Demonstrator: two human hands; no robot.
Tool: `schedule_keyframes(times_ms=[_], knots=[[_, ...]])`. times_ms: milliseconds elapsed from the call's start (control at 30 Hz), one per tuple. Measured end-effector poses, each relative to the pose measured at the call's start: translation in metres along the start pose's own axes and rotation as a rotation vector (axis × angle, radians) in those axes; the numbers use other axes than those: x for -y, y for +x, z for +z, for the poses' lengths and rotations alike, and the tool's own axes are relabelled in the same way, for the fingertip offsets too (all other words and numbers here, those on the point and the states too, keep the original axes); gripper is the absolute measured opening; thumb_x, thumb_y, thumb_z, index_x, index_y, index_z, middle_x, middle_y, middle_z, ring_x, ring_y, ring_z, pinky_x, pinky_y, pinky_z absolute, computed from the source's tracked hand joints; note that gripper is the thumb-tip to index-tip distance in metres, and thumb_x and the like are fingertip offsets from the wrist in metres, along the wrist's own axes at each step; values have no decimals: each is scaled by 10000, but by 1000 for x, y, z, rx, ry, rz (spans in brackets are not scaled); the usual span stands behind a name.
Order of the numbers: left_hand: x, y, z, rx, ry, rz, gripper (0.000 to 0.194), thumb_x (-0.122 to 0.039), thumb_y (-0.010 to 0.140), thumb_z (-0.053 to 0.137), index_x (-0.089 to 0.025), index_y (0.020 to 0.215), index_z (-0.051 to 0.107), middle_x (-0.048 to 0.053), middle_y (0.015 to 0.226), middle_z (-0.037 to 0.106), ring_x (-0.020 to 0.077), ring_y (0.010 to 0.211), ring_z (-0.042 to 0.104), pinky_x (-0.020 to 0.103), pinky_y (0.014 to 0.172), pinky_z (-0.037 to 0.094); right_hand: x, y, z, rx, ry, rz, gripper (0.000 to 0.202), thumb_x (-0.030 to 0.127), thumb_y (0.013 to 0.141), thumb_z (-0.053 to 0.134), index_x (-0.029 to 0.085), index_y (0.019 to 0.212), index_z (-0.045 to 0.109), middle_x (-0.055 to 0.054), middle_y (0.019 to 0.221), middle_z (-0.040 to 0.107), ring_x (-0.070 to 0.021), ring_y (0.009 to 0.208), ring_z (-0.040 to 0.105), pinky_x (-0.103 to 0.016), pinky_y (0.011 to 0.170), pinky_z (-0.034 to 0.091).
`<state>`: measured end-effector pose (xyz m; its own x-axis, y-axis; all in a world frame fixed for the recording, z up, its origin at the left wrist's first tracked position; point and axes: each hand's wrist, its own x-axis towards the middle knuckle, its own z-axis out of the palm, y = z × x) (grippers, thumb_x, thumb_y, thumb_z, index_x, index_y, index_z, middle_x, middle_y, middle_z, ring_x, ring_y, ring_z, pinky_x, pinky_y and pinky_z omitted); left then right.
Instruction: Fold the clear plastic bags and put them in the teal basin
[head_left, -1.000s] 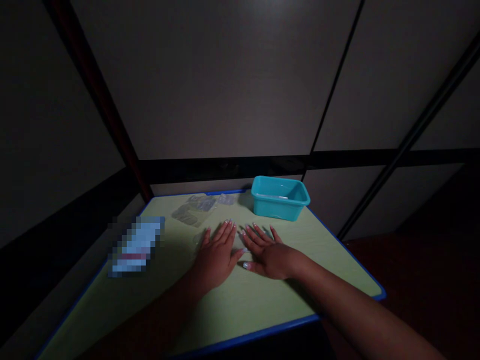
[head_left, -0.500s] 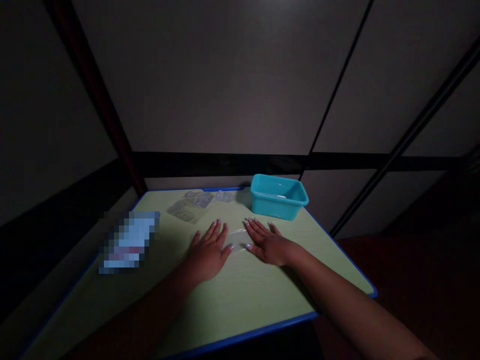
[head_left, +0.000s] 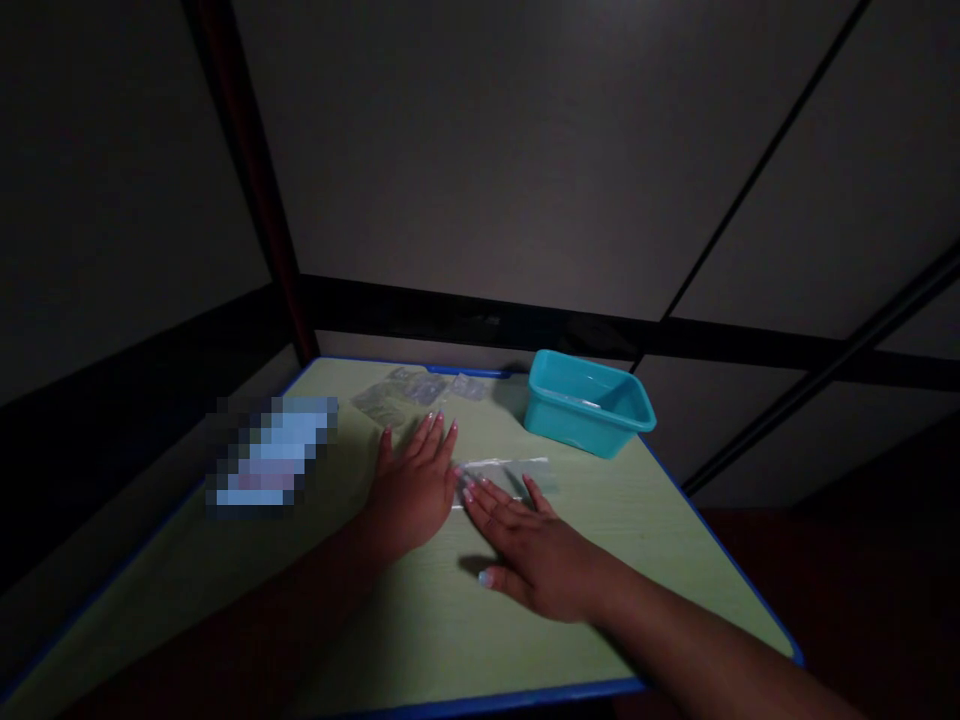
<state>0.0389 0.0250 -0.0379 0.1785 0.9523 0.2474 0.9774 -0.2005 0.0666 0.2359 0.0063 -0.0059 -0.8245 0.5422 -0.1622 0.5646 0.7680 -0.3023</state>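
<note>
A clear plastic bag [head_left: 541,474] lies flat on the pale green table [head_left: 450,630], partly covered by both hands. My left hand [head_left: 414,490] rests with fingers spread, its thumb at the bag's left end. Across the bag's near side lie the fingertips of my right hand [head_left: 536,550], whose fingers are stretched out and thumb held apart. Neither hand grips anything.
Several clear plastic bags [head_left: 416,388] lie towards the table's back edge. A turquoise plastic basin [head_left: 577,430] stands at the back right, with something pale inside. At the left is a blurred-out, light blue rectangular object [head_left: 281,450]. Cabinet panels [head_left: 480,180] rise behind the table.
My right hand has slid nearer and turned, its fingertips now close to my left thumb, so more of the bag's right end shows. My left hand stays flat. The camera view has shifted and tilted.
</note>
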Motion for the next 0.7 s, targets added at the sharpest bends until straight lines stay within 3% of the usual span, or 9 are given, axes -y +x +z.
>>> schedule_keyframes(times_ms=[367, 700], knots=[[2, 2, 7, 234, 35, -18, 546, -308, 927, 226, -194, 1457, 161, 104, 1519, 98, 251, 1396, 111, 640, 1028, 141, -6, 7, 9, -75, -12, 53, 703, 541, 921, 234, 149, 1468, 32, -122, 1512, 108, -207, 1399, 65, -499, 1087, -97], [-2, 5, 5, 278, -6, -132, 541, -360, 934, 209, -258, 1459, 127, 147, 1523, 32, 292, 1395, 51, 656, 1006, 154, -6, -9, 15, -160, -33, 335, 709, 572, 910, 188, 153, 1469, 63, -115, 1515, 109, -238, 1397, 88, -550, 1077, -66]])
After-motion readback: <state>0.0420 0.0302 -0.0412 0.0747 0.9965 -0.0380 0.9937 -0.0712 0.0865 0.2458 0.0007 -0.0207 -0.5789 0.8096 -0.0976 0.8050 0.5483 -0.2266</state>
